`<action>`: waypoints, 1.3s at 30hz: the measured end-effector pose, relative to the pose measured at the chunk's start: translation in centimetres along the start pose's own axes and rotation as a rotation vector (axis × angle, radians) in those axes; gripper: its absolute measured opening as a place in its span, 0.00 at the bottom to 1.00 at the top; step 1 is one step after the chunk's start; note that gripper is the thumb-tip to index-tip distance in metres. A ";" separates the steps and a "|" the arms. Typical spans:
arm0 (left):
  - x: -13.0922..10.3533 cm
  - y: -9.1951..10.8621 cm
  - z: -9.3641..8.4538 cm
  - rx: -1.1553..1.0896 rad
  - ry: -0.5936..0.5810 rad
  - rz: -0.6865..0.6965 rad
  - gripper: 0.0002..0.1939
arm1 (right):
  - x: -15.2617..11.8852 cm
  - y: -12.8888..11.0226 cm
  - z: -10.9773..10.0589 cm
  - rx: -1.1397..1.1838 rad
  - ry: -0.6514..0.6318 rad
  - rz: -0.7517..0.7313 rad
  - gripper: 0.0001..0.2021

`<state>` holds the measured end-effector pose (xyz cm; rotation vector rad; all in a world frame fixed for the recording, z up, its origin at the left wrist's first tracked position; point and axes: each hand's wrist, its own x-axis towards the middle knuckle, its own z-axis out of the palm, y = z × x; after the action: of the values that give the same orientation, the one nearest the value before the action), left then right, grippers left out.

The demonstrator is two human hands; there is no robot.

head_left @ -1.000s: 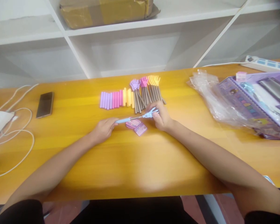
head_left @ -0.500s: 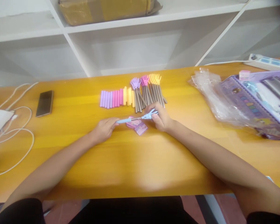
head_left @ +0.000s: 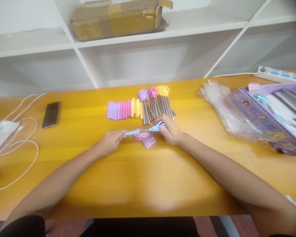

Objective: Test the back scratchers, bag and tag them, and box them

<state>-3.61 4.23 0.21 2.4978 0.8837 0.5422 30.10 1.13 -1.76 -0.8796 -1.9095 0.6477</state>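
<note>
A light blue back scratcher (head_left: 142, 131) spans the gap between my two hands, with a short length of metal rod showing between its handle and its claw-shaped head. My left hand (head_left: 112, 141) is closed on the end of the blue handle. My right hand (head_left: 169, 129) pinches the clawed head, hiding part of it. Below the rod lie small pink and purple printed cards (head_left: 149, 141). Beyond my hands are several metal rods with purple, pink and yellow claw heads (head_left: 153, 93). Left of them is a row of purple, pink and yellow handle tubes (head_left: 123, 109).
A phone (head_left: 51, 114) lies on the left, near white cables and a white power strip (head_left: 1, 135). To the right are clear plastic bags (head_left: 227, 108) and a purple printed box (head_left: 259, 115). White shelves behind hold a taped carton (head_left: 118, 19).
The camera view has tilted up slightly, so everything sits lower in the picture. Both hands keep their hold on the blue back scratcher, with little other visible change.
</note>
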 end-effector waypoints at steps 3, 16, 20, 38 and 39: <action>0.5 0.1 -0.6 -0.092 -0.042 -0.094 0.25 | 0.5 0.0 -0.6 -0.053 -0.033 0.018 0.20; 0.7 -0.6 -0.8 0.057 0.018 -0.065 0.22 | 0.9 1.0 -0.8 -0.824 0.057 -0.337 0.15; 0.6 -0.5 -0.9 0.493 0.167 0.197 0.17 | 1.1 0.0 -0.4 -0.916 0.016 -0.464 0.13; 0.6 -1.1 -1.8 0.759 0.238 0.308 0.08 | 1.7 -0.2 -1.7 -1.006 -0.049 -0.428 0.12; 0.6 -1.6 -2.0 0.766 0.245 0.304 0.08 | 1.6 0.0 -2.3 -1.016 -0.053 -0.403 0.13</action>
<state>-4.93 6.27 1.23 3.3532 0.9276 0.7212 31.59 2.64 0.10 -1.0058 -2.3658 -0.6211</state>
